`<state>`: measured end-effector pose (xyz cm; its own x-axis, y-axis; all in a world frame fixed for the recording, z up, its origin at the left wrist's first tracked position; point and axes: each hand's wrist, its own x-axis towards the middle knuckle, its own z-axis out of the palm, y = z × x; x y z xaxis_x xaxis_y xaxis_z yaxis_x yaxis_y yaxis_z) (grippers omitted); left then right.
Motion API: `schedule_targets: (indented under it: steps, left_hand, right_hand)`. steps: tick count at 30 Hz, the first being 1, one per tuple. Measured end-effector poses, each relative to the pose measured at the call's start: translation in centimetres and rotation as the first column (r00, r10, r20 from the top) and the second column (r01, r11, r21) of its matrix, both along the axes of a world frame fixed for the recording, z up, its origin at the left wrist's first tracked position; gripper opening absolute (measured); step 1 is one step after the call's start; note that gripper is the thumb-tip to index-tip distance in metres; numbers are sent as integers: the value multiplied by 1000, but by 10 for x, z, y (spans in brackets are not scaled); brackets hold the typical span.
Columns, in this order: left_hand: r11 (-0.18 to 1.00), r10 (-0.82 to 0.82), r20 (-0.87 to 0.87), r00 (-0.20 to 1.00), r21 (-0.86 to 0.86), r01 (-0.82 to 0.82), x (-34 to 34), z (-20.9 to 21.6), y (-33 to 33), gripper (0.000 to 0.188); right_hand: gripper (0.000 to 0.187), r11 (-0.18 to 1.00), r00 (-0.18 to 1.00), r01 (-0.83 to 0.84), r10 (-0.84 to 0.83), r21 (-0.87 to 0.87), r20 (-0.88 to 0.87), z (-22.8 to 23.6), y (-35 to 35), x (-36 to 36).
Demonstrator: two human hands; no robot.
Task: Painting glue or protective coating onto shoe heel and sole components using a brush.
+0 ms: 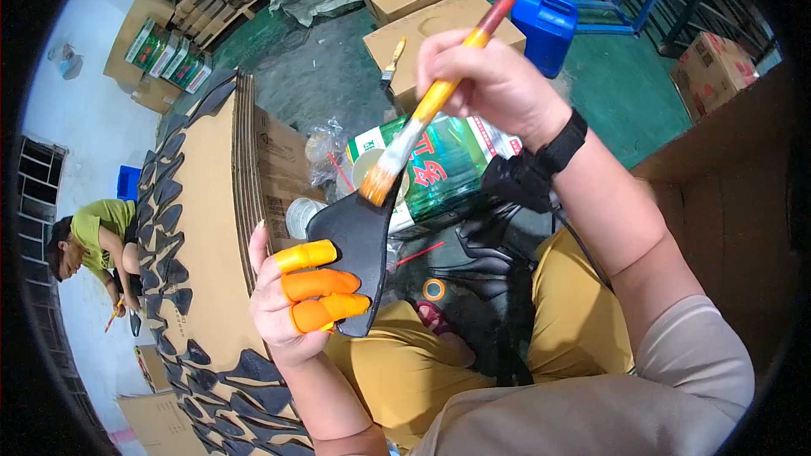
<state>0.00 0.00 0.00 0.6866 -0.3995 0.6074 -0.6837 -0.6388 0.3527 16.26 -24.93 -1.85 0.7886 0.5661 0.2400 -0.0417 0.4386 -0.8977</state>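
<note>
My left hand [291, 304], with orange and yellow finger cots on several fingers, holds a flat black shoe sole [355, 236] up in front of me. Above it, my right hand [498, 88] is closed around the handle of a paintbrush [429, 109] with a red and yellow handle. The brush's bristles touch the upper end of the sole. Behind the sole stands a green metal can [456, 177], partly covered by the brush and the sole. A clear plastic cup [302, 218] sits beside the can.
Rows of black soles [253, 367] lie on stacked cardboard [215, 228] at left. More soles [481, 257] are on the floor by my feet. A co-worker [101, 240] crouches far left. Cardboard boxes [435, 29] with brushes and a blue jerrycan [543, 29] stand ahead.
</note>
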Motion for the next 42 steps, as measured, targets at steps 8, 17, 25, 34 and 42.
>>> schedule_targets:
  steps: [8,17,25,34,42]
  left_hand:
    - [986,23,36,999,-168,-17,-2,-6,0,25]
    - [949,110,-37,993,-294,-116,0,-7,1,17]
    - [988,26,-10,1000,-151,-28,6,-8,1,5]
    - [992,-1,-14,1000,-128,-1,9,-6,-6,3]
    - [995,-29,-32,999,-94,26,10,-6,-10,7]
  right_hand:
    - [15,978,987,157,-154,-138,34,-15,-20,18]
    - [13,890,909,416,-403,-186,105,-23,-56,36]
    - [20,998,1000,4,-3,-60,26,11,-8,-15]
    - [16,945,963,266,-253,-191,90,8,-32,-3]
    - [17,965,982,154,-126,-213,140,10,-11,-18]
